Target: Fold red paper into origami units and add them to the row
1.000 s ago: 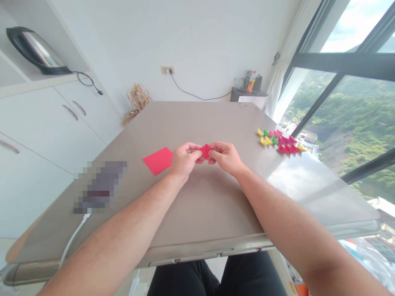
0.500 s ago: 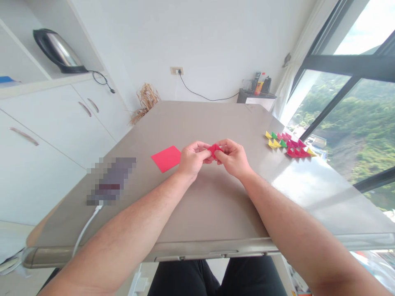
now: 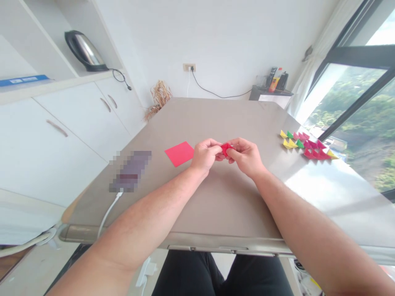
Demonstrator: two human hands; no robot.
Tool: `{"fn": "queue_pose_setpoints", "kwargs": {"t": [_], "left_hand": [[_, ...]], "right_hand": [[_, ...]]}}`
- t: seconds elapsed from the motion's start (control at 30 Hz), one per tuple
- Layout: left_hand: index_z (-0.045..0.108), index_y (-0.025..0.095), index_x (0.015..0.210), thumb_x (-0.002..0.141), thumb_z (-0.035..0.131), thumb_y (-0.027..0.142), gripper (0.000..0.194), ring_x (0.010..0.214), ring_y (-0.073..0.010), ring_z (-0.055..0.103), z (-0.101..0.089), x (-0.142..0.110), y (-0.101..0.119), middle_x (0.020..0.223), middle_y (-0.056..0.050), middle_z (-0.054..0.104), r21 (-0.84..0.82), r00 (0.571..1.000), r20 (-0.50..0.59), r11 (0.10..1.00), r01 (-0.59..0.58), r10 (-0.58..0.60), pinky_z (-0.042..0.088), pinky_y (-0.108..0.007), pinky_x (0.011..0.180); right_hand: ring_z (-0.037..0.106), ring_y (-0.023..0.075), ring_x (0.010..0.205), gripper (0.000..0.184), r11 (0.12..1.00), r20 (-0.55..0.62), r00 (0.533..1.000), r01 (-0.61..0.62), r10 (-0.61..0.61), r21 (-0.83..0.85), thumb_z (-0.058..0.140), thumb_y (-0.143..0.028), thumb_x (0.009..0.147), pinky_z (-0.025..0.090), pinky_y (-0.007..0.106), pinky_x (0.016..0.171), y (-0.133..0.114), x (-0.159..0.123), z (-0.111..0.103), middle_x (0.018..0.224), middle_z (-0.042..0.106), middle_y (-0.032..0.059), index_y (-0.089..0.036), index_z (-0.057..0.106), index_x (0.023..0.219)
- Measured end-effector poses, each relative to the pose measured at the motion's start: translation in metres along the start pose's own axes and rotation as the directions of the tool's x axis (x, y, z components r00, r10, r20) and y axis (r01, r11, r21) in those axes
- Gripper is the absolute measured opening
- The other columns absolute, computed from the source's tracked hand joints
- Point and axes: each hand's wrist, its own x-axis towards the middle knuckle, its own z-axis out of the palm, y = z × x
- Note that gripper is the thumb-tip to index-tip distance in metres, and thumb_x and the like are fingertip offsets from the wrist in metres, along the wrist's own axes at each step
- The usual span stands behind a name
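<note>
A small piece of folded red paper [image 3: 226, 149] is pinched between my two hands over the middle of the table. My left hand [image 3: 205, 155] grips its left side with thumb and fingers. On the other side, my right hand [image 3: 245, 155] closes on it, the thumb pressing its front. My fingers cover much of the paper, so its full shape is hidden. Flat on the table just left of my left hand lies red square paper [image 3: 179, 153], partly covered by that hand.
Several folded paper boats [image 3: 316, 154] in red, pink, yellow and green stand in rows at the right. A pixelated dark object [image 3: 131, 170] with a white cable [image 3: 108, 209] lies at the left of the table [image 3: 212, 119]. A kettle [image 3: 88, 51] sits on a shelf.
The view has turned left, so everything appears shifted to the right. Both hands keep hold of the folded red paper, which now looks more compact between the fingers.
</note>
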Motion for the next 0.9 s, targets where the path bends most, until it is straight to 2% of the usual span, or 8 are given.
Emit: {"fn": "queue_pose_setpoints", "kwargs": {"t": [0.23, 0.5, 0.73, 0.9], "left_hand": [[0.066, 0.018, 0.07, 0.065, 0.067, 0.018, 0.005, 0.055, -0.0163, 0.065, 0.0004, -0.0003, -0.0011, 0.059, -0.001, 0.067, 0.046, 0.999, -0.01, 0.998, -0.05, 0.051, 0.054, -0.031, 0.059], [0.064, 0.018, 0.068, 0.062, 0.065, 0.015, 0.007, 0.054, -0.0153, 0.063, 0.0019, 0.0004, -0.0005, 0.057, 0.0, 0.066, -0.038, 0.999, -0.046, 0.999, 0.007, -0.008, 0.051, -0.029, 0.057], [0.064, 0.019, 0.074, 0.062, 0.068, 0.015, 0.013, 0.059, -0.0155, 0.065, 0.002, -0.0004, -0.0008, 0.062, -0.001, 0.068, -0.114, 0.999, -0.006, 0.993, 0.033, -0.034, 0.051, -0.028, 0.06], [0.064, 0.019, 0.072, 0.063, 0.067, 0.015, 0.011, 0.059, -0.0158, 0.065, 0.0032, -0.0006, 0.0002, 0.061, -0.001, 0.067, -0.086, 1.0, -0.026, 0.996, 0.01, -0.012, 0.05, -0.029, 0.061]], "right_hand": [[0.063, 0.0136, 0.06, 0.014, 0.999, 0.03, 0.999, -0.044, 0.044, 0.015, 0.067, -0.027, 0.076, 0.052, 0.027, 0.056, 0.0011, 0.0018, -0.0009, 0.07, 0.073, 0.0014, -0.019, 0.069, 0.088], [0.059, 0.0117, 0.055, 0.012, 0.998, 0.034, 0.999, -0.027, 0.026, 0.055, 0.066, -0.023, 0.076, 0.05, 0.028, 0.055, 0.0027, 0.002, 0.0002, 0.067, 0.07, -0.0007, -0.021, 0.073, 0.086], [0.059, 0.0126, 0.059, 0.011, 0.99, 0.029, 1.0, -0.015, 0.011, 0.143, 0.068, -0.02, 0.074, 0.049, 0.028, 0.057, 0.004, 0.0039, -0.0011, 0.066, 0.068, -0.0007, -0.021, 0.077, 0.08], [0.059, 0.0132, 0.06, 0.013, 0.989, -0.019, 0.999, -0.044, 0.047, 0.142, 0.067, -0.02, 0.074, 0.049, 0.029, 0.057, 0.0025, 0.0023, 0.0012, 0.067, 0.069, 0.0004, -0.021, 0.077, 0.081]]}}
